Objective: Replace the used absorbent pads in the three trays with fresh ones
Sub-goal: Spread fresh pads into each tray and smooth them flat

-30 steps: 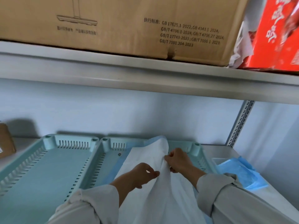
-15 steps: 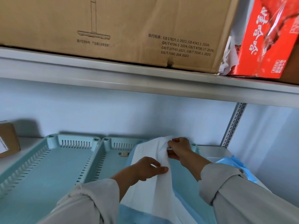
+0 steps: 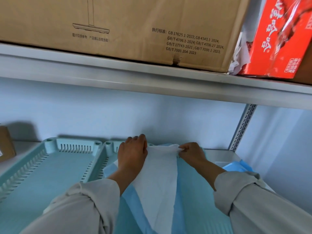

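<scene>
A person spreads a pad [image 3: 158,176], white on its upper face and blue at the edges, along the right-hand tray [image 3: 109,146] on a shelf [image 3: 224,155], working at the tray's far end by the wall. The left hand [image 3: 132,153] lies knuckles-up on the pad's far left part, fingers held close together and reaching over the tray's back rim; whether its thumb grips the sheet underneath cannot be told from this angle. The right hand [image 3: 191,153] pinches the pad's far edge between thumb and fingertips, and the sheet is bunched at that pinch. The pad is only partly opened, with a raised white fold running down the middle toward the near edge. The left-hand tray [image 3: 50,173] alongside it shows a bare floor, and a loose heap of blue sheet [image 3: 236,167] sits at the shelf's right end, near the upright.

The risk from here is a pad that settles crooked or creased: a hard pull from the pinching hand could drag it off the left side or tear the thin sheet, and a fold left in would keep it from lying flat. The heaped sheet is close enough to the right elbow to be knocked off the shelf.
</scene>
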Available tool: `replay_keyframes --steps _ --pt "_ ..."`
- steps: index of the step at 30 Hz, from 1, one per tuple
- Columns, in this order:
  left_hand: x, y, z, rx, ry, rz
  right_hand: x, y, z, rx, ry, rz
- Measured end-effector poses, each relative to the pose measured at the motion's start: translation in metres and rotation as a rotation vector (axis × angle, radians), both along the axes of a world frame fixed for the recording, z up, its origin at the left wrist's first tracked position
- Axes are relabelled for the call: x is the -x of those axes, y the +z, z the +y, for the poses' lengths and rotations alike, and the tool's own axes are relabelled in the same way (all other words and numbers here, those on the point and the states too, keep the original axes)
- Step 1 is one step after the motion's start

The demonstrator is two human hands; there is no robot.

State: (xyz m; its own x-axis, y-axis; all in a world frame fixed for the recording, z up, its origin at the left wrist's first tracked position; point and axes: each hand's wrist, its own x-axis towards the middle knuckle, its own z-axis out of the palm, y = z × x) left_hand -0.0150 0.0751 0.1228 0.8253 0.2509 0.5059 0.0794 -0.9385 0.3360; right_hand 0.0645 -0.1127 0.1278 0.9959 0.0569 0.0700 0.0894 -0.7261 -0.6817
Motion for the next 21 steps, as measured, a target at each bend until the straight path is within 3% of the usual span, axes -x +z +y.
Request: replay_keyframes --steps 3,5,8,12,18,21 --pt "-0.004 -0.002 0.002 0.074 -0.080 0.356 -0.005 0.002 -0.003 0.010 -0.059 -0.075" --pt "-0.004 -0.008 0.003 -0.025 -0.057 0.497 -0.006 0.005 -0.003 0.109 -0.062 -0.137" --pt "-0.005 -0.015 0.008 -0.169 0.047 0.476 -0.005 0.009 -0.007 0.319 -0.014 -0.247" --pt "-0.007 -0.011 0.013 -0.338 0.102 0.489 -0.001 0.008 -0.021 0.508 0.057 -0.151" --pt "-0.013 -0.005 0.011 -0.193 0.080 0.531 0.002 -0.001 -0.035 0.402 0.121 0.083" --pt "-0.012 -0.004 0.007 -0.069 0.057 0.427 0.000 0.003 -0.044 0.462 0.108 0.090"
